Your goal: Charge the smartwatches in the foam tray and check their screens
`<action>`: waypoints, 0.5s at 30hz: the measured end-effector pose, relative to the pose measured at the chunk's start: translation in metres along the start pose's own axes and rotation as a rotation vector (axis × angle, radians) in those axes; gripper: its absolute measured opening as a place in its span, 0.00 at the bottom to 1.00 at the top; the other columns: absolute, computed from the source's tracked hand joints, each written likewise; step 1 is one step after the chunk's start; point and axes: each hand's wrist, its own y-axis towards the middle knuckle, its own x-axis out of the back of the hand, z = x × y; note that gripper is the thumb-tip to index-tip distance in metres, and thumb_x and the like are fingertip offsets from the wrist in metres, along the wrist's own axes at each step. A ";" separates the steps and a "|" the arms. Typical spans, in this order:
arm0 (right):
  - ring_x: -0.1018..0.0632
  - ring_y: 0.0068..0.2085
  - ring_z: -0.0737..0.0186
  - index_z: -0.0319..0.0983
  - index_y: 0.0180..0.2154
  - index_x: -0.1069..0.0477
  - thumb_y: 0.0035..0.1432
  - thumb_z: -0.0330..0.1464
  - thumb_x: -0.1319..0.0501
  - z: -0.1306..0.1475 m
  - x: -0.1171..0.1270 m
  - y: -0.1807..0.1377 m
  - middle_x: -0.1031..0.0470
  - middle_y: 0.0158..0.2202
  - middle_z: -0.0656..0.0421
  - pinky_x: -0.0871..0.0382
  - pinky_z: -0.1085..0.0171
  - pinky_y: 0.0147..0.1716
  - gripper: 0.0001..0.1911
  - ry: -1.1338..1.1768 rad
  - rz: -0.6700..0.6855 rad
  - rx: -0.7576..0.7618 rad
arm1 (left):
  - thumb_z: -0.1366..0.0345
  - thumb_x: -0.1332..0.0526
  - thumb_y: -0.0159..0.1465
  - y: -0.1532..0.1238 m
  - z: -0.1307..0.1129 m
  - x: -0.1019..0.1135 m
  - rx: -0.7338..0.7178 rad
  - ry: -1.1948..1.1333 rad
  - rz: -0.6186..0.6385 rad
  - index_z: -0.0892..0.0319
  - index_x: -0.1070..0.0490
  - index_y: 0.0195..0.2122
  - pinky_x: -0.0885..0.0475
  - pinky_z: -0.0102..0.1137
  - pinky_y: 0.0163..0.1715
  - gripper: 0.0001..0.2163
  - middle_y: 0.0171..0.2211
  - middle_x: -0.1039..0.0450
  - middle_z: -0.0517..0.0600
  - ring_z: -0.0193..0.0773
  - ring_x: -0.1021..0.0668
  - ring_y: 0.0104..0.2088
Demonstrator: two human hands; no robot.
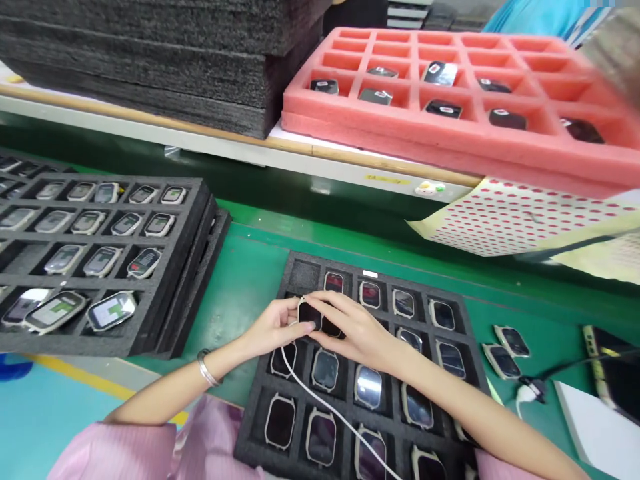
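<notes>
A smartwatch case [309, 313] with a dark screen and pale frame, no strap, is held above the dark foam tray [253, 437]. My left hand [281, 325] grips its left side, thumb along the lower edge. The fingers of my right hand [353, 328] close on it from the top and right. A white cable [327, 405] runs from below my left hand across the tray toward the bottom edge; its upper end is hidden by the fingers. Around my hands, similar watch cases [325, 370] lie in the tray's compartments.
Stacked dark foam trays [193, 220] with watch cases stand at left. A pink foam tray [350, 127] holding dark parts is on the shelf [320, 152], beside tall black foam [200, 73]. Two loose watch cases [507, 350], a cable plug [530, 390], a white box [600, 430] and a phone [617, 367] lie right.
</notes>
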 end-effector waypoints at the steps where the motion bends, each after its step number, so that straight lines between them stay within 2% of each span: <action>1: 0.27 0.50 0.53 0.40 0.61 0.44 0.62 0.31 0.43 -0.002 -0.001 0.000 0.33 0.51 0.48 0.27 0.53 0.47 0.27 0.035 0.005 -0.012 | 0.56 0.33 0.57 0.000 0.000 0.000 0.003 -0.002 0.003 0.64 0.29 0.39 0.50 0.23 0.14 0.17 0.16 0.43 0.38 0.24 0.44 0.14; 7: 0.28 0.49 0.58 0.42 0.62 0.46 0.62 0.28 0.42 -0.008 -0.003 0.002 0.34 0.50 0.51 0.28 0.57 0.46 0.29 0.239 0.016 -0.028 | 0.56 0.34 0.57 0.000 0.003 -0.001 0.005 -0.013 -0.007 0.63 0.30 0.40 0.49 0.24 0.15 0.17 0.22 0.33 0.43 0.24 0.42 0.15; 9: 0.28 0.49 0.58 0.42 0.61 0.45 0.62 0.29 0.41 -0.008 -0.003 0.002 0.34 0.49 0.51 0.28 0.57 0.47 0.28 0.264 0.006 -0.032 | 0.57 0.34 0.57 0.000 0.003 -0.001 0.003 -0.016 -0.008 0.63 0.31 0.39 0.49 0.24 0.15 0.16 0.23 0.33 0.43 0.24 0.42 0.15; 12: 0.27 0.48 0.57 0.42 0.61 0.44 0.60 0.33 0.39 -0.008 -0.002 0.002 0.33 0.48 0.51 0.28 0.55 0.46 0.29 0.231 0.003 -0.039 | 0.57 0.33 0.57 0.000 0.004 0.000 0.003 -0.020 -0.005 0.63 0.30 0.38 0.47 0.25 0.17 0.15 0.21 0.36 0.42 0.24 0.43 0.16; 15: 0.27 0.46 0.54 0.41 0.59 0.41 0.57 0.39 0.36 -0.007 -0.002 0.000 0.31 0.46 0.51 0.27 0.53 0.44 0.30 0.099 0.014 -0.054 | 0.57 0.33 0.57 0.000 0.008 0.001 0.005 -0.028 0.006 0.63 0.30 0.39 0.44 0.25 0.20 0.15 0.23 0.36 0.43 0.27 0.39 0.19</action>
